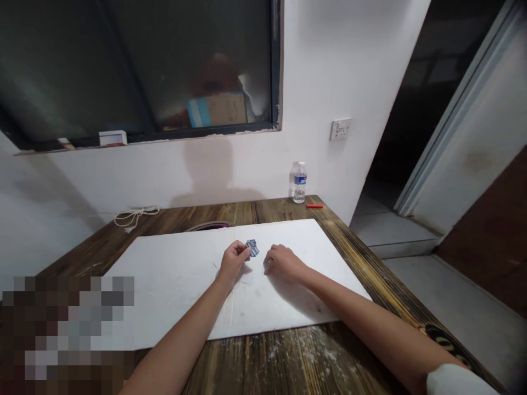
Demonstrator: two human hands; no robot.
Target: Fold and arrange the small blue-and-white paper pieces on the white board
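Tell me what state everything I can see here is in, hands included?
Left hand: pinching the blue patterned piece
Blue patterned piece: held above the board
Right hand: fingers curled; contents hidden
White board: lying flat
Bottle: upright, capped, holding clear liquid
Red stick-like item: lying down
White cable: loosely coiled, unplugged
Wall socket: nothing plugged in
Wooden table: white-flecked near the person
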